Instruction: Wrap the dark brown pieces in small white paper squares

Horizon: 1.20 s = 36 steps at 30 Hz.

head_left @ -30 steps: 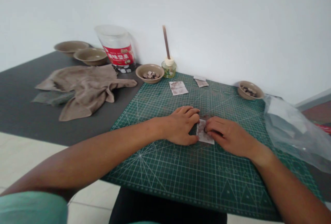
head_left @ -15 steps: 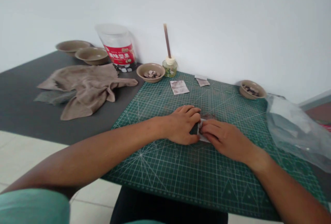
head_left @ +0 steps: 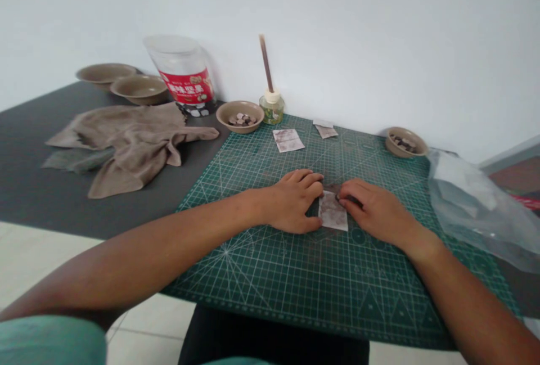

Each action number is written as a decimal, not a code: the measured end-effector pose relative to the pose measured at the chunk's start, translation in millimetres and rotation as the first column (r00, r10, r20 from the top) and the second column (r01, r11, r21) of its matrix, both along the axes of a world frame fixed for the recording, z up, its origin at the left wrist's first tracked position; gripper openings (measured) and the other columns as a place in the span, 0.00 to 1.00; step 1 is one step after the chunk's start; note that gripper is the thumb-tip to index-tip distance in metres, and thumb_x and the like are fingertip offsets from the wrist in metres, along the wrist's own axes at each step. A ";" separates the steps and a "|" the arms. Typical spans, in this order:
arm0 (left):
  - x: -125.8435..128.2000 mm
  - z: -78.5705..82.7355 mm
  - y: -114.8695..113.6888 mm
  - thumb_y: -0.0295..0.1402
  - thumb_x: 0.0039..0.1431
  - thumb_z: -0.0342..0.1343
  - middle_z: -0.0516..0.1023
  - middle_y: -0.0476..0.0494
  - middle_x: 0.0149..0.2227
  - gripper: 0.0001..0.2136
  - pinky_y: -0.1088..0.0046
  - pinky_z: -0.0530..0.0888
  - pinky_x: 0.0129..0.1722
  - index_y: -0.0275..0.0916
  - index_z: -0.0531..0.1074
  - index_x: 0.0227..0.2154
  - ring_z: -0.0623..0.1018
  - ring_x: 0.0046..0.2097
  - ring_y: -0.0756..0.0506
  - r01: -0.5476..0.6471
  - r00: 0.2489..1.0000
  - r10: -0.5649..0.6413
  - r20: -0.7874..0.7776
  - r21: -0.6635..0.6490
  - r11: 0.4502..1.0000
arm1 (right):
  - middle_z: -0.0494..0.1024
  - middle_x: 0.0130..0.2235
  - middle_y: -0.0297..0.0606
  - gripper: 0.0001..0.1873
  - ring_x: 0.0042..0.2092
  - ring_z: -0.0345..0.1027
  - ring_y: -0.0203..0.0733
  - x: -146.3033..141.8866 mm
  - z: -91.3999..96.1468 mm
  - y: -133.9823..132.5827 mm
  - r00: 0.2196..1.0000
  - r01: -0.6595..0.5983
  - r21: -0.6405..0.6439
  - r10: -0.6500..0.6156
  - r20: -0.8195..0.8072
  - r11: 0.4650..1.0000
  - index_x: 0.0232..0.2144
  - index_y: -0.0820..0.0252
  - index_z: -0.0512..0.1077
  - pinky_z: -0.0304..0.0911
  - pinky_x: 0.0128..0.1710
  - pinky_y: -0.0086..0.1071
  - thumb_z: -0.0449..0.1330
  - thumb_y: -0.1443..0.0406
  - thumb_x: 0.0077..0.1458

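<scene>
**Item 1:** a small white paper sachet with brown stains (head_left: 333, 212), lying flat on a green gridded cutting mat (head_left: 261, 275), between my hands.

**Item 2:** my left hand (head_left: 291, 203), just beside the sachet, its fingers (head_left: 310, 182) loosely together and curled, pinching nothing.

**Item 3:** my right hand (head_left: 375, 207), its fingertips (head_left: 345, 198) bunched at the sachet's top edge; whether they pinch it, I cannot tell.

Placed so, the hands appear to steady the sachet against the mat.

**Change:** my hands now stand further apart, and more of the sachet shows than in the earlier frame.

**Also present:** two stained paper sachets (head_left: 288, 140) up the mat, and a tan round bowl (head_left: 221, 113) of dark discs.
</scene>
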State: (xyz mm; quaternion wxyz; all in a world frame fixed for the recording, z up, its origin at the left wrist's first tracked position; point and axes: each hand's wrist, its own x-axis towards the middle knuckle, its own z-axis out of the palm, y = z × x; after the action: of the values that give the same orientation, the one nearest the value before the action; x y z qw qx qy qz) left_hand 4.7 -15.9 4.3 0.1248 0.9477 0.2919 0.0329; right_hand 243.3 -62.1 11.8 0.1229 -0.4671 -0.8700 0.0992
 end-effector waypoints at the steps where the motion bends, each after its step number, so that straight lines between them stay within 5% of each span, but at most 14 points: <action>1: 0.0 0.3 -0.1 0.49 0.61 0.55 0.55 0.32 0.69 0.25 0.52 0.54 0.67 0.37 0.65 0.54 0.53 0.70 0.31 -0.001 1.000 0.001 -0.003 -0.005 1.000 | 0.77 0.41 0.38 0.05 0.41 0.71 0.44 2.7 0.8 0.0 1.000 0.000 -0.023 0.000 0.003 1.000 0.38 0.55 0.70 0.66 0.41 0.39 0.54 0.66 0.66; 6: 0.1 2.0 -0.7 0.49 0.61 0.54 0.54 0.31 0.69 0.25 0.53 0.55 0.67 0.35 0.65 0.53 0.53 0.70 0.31 0.016 1.000 -0.016 -0.002 -0.011 1.000 | 0.78 0.43 0.39 0.08 0.44 0.72 0.44 -4.2 -2.2 -6.0 0.981 -0.194 -0.070 0.192 -0.027 0.979 0.40 0.54 0.71 0.66 0.45 0.39 0.52 0.67 0.67; 11: 0.8 1.7 0.1 0.49 0.61 0.54 0.54 0.32 0.70 0.26 0.51 0.54 0.67 0.36 0.64 0.55 0.53 0.70 0.31 -0.004 1.000 0.004 -0.009 -0.024 1.000 | 0.76 0.43 0.40 0.07 0.43 0.71 0.45 -3.3 0.1 0.0 0.999 -0.035 -0.031 0.035 -0.018 0.999 0.39 0.56 0.71 0.66 0.45 0.41 0.53 0.68 0.66; 17: 0.7 2.3 -0.5 0.50 0.61 0.53 0.55 0.30 0.69 0.28 0.52 0.54 0.67 0.35 0.63 0.57 0.53 0.70 0.31 0.020 1.000 -0.020 0.003 -0.024 0.999 | 0.76 0.45 0.38 0.08 0.45 0.71 0.43 -0.8 1.7 -4.3 0.984 -0.180 -0.155 0.175 -0.044 0.971 0.41 0.54 0.71 0.67 0.45 0.39 0.51 0.68 0.67; 22: 0.5 3.4 -1.3 0.48 0.61 0.54 0.55 0.32 0.69 0.24 0.52 0.54 0.67 0.37 0.65 0.54 0.53 0.70 0.32 -0.007 1.000 0.007 0.000 -0.017 1.000 | 0.76 0.46 0.39 0.07 0.45 0.71 0.45 -1.0 0.9 5.4 0.999 -0.046 -0.068 0.044 -0.019 0.997 0.41 0.55 0.70 0.66 0.46 0.41 0.53 0.68 0.66; 27: 0.3 3.0 -1.2 0.49 0.61 0.54 0.55 0.31 0.69 0.25 0.53 0.55 0.67 0.35 0.65 0.53 0.54 0.70 0.32 0.009 1.000 -0.009 0.002 -0.019 1.000 | 0.77 0.42 0.36 0.08 0.43 0.71 0.42 -0.1 5.1 -1.4 0.981 -0.196 -0.179 0.193 -0.034 0.964 0.38 0.54 0.71 0.66 0.43 0.36 0.52 0.68 0.66; 33: 0.9 4.3 -1.7 0.48 0.61 0.54 0.54 0.33 0.70 0.25 0.51 0.54 0.67 0.37 0.65 0.54 0.53 0.71 0.31 -0.013 1.000 0.012 -0.013 -0.026 1.000 | 0.75 0.43 0.37 0.05 0.41 0.71 0.43 -3.6 2.2 0.6 1.000 0.026 -0.067 -0.027 -0.001 0.997 0.38 0.55 0.69 0.65 0.42 0.38 0.53 0.67 0.65; 36: 1.0 4.9 -1.8 0.48 0.61 0.55 0.54 0.32 0.70 0.24 0.52 0.55 0.67 0.36 0.66 0.53 0.53 0.70 0.31 -0.008 1.000 0.008 -0.014 -0.024 1.000 | 0.75 0.41 0.37 0.05 0.40 0.71 0.43 -0.9 3.5 -2.4 0.999 -0.019 -0.106 0.023 0.028 0.994 0.37 0.55 0.69 0.65 0.42 0.38 0.54 0.68 0.65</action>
State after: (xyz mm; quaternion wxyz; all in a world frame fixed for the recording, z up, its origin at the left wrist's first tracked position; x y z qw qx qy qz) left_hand 5.8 -17.7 9.2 0.1342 0.9451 0.2970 0.0230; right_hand 242.4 -64.5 15.3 0.0841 -0.4651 -0.8701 0.1396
